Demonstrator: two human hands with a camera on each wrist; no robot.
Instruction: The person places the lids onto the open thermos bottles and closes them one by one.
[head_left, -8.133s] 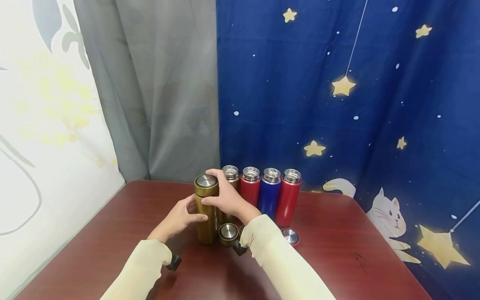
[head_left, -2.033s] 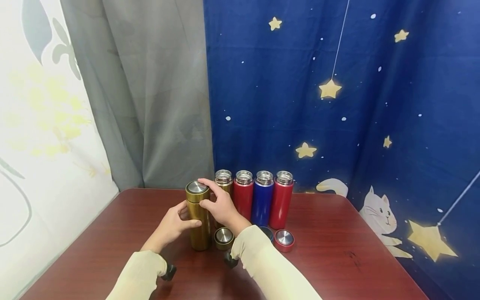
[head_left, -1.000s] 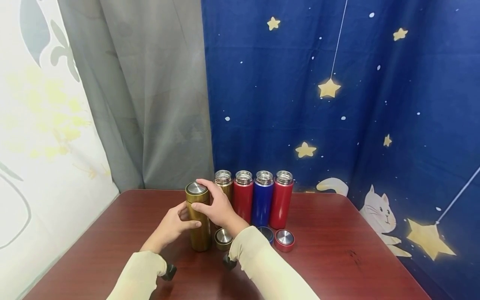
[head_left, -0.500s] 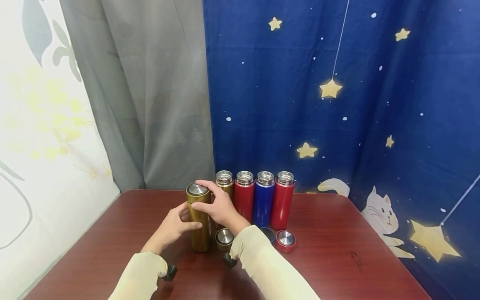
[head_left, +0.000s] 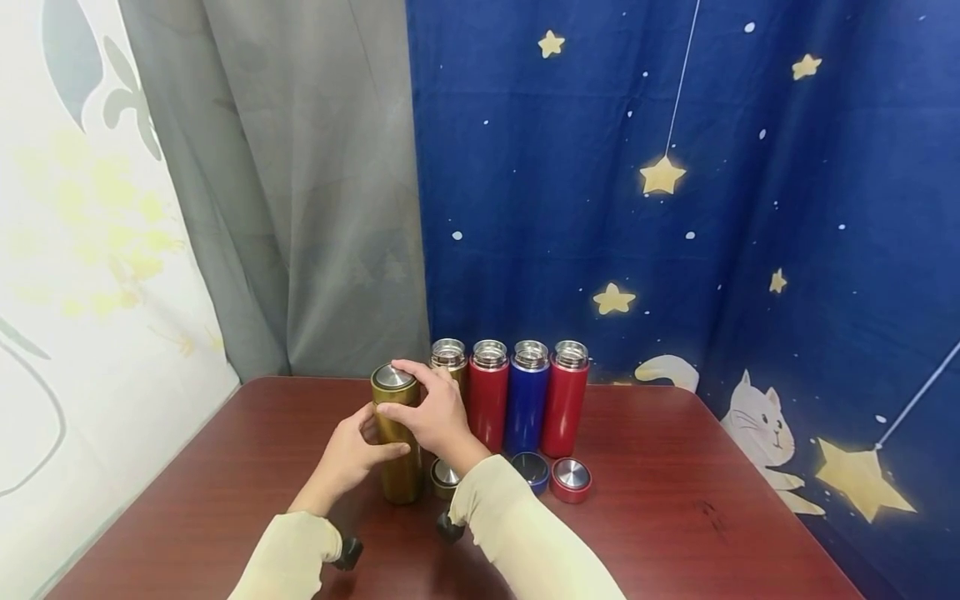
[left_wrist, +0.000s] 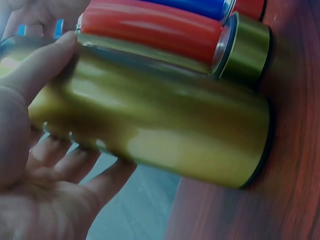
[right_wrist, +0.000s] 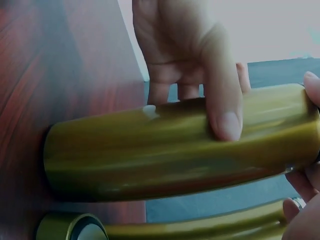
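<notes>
A tall gold thermos flask (head_left: 401, 479) stands upright on the table, its gold lid with a steel disc top (head_left: 393, 377) in place. My left hand (head_left: 348, 454) grips the flask's body, thumb in front and fingers behind, as the left wrist view of the gold flask (left_wrist: 165, 115) shows. At the top my right hand (head_left: 437, 412) holds the lid, thumb near the seam and fingers around the far side. In the right wrist view the left thumb (right_wrist: 227, 122) presses on the flask, and the right fingers (right_wrist: 312, 87) show at the edge.
Behind stand a lidless gold flask (head_left: 448, 360), red flask (head_left: 487, 404), blue flask (head_left: 527, 408) and second red flask (head_left: 565, 408) in a row. Before them lie a gold lid (head_left: 446, 477), partly covered by the right wrist, a blue lid (head_left: 531, 472) and a red lid (head_left: 572, 477).
The right hand has turned at the lid; its thumb and wrist moved left. More of the blue lid shows, less of the loose gold lid. The left hand keeps its grip.
</notes>
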